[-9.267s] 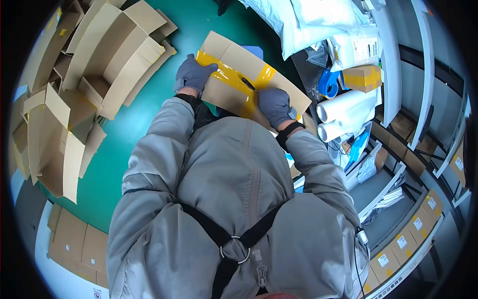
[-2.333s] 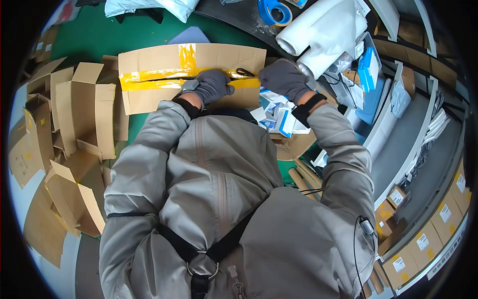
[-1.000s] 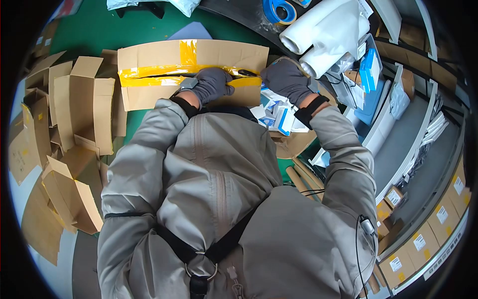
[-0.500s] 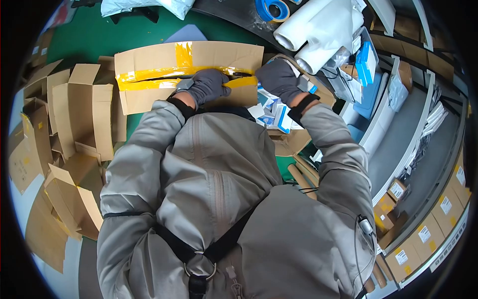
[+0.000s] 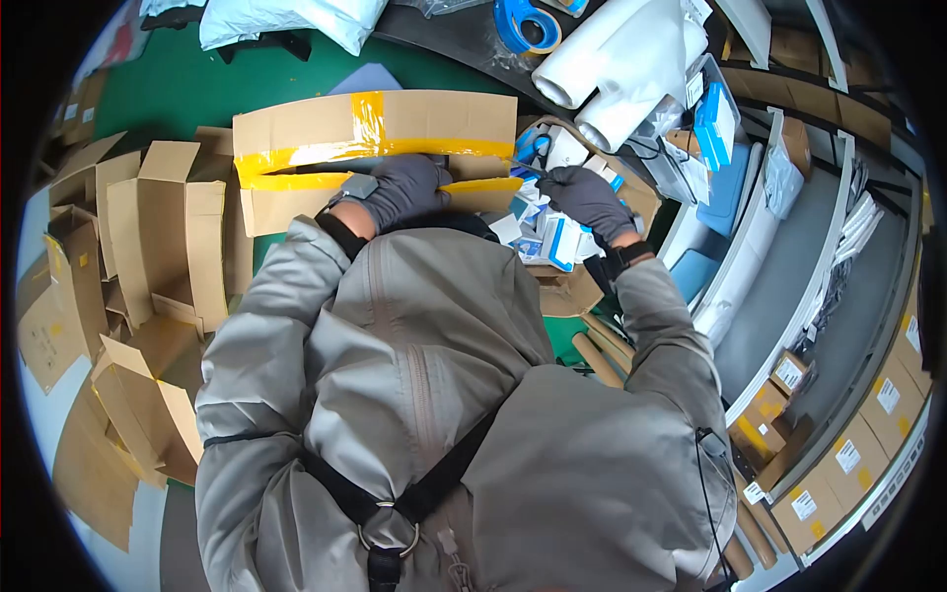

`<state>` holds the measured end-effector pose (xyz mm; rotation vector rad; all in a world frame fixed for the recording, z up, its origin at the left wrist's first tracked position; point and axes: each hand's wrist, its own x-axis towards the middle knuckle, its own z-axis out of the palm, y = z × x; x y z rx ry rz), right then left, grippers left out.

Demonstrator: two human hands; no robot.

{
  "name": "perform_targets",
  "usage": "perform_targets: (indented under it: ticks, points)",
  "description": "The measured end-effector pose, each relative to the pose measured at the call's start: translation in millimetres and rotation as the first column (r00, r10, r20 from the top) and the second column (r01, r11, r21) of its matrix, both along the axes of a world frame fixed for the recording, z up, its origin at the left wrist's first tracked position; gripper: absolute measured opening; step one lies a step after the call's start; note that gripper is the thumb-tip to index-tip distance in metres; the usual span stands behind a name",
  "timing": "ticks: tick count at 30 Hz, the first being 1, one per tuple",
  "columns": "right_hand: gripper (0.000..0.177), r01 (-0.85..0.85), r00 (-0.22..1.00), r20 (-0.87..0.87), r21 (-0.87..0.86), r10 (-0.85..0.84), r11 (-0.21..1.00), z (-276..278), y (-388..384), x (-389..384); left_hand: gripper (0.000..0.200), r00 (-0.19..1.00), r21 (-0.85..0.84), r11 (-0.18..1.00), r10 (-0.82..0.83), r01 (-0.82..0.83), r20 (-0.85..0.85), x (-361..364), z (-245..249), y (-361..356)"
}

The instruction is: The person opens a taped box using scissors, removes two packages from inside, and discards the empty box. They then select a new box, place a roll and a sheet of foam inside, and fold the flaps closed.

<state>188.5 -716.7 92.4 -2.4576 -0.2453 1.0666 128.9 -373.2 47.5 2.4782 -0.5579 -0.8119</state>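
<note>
In front of my body lies a brown cardboard box (image 5: 306, 123) with yellow tape (image 5: 368, 116); the tape along its seam is split and the seam gapes. My left hand (image 5: 400, 189), in a dark grey glove, is closed on the lower flap (image 5: 286, 209) at the opening, its fingertips partly hidden. To the right of the box, my gloved right hand (image 5: 590, 202) is closed around a thin, knife-like tool (image 5: 526, 169) that points left toward the box corner. Beneath that hand is an open carton (image 5: 646, 202) holding small blue-and-white boxes (image 5: 564, 242).
Several open empty cartons (image 5: 163, 227) stand on the left. White rolls (image 5: 621, 69) and a blue tape dispenser (image 5: 528, 27) are at the upper right. A shelf (image 5: 789, 266) with labelled boxes runs down the right. A white plastic parcel (image 5: 286, 22) lies at the back.
My right hand has moved right and slightly down, away from the box seam, with the thin tool. The seam gapes wider, and my left hand sits deeper at the opening.
</note>
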Motion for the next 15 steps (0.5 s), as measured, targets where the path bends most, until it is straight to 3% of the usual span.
perform_targets:
  ticks: [1, 2, 5, 7, 9, 13, 15]
  points:
    - [0.028, 0.248, 0.956, -0.182, 0.074, -0.231, 0.966, -4, -6, -8, 0.038, 1.0, -0.014, 1.0, -0.013, 0.013, -0.01, -1, -3, 1]
    - [0.028, 0.256, 0.954, -0.18, 0.077, -0.239, 0.964, -7, -10, -17, 0.037, 0.999, -0.028, 0.999, -0.028, 0.027, -0.022, -1, -2, 1]
    - [0.029, 0.632, 0.768, -0.291, 0.2, -0.57, 0.749, -19, -9, -40, 0.04, 0.998, -0.051, 0.998, 0.034, -0.037, -0.045, -4, 6, 4]
    - [0.028, 0.626, 0.779, -0.269, 0.286, -0.566, 0.726, -28, -2, -52, 0.042, 0.995, -0.03, 0.996, 0.081, -0.083, -0.058, -2, 19, 15]
    - [0.027, 0.593, 0.8, -0.219, 0.433, -0.559, 0.679, -38, 15, -61, 0.049, 0.986, 0.143, 0.984, 0.122, -0.105, -0.112, 5, 42, 24]
    - [0.028, 0.505, 0.849, -0.153, 0.52, -0.506, 0.689, -48, 35, -60, 0.057, 0.972, 0.303, 0.931, 0.227, -0.201, -0.053, -7, 37, 96]
    - [0.03, 0.559, 0.818, -0.164, 0.456, -0.552, 0.693, -51, 36, -58, 0.06, 0.963, 0.328, 0.91, 0.268, -0.253, -0.001, -19, 24, 141]
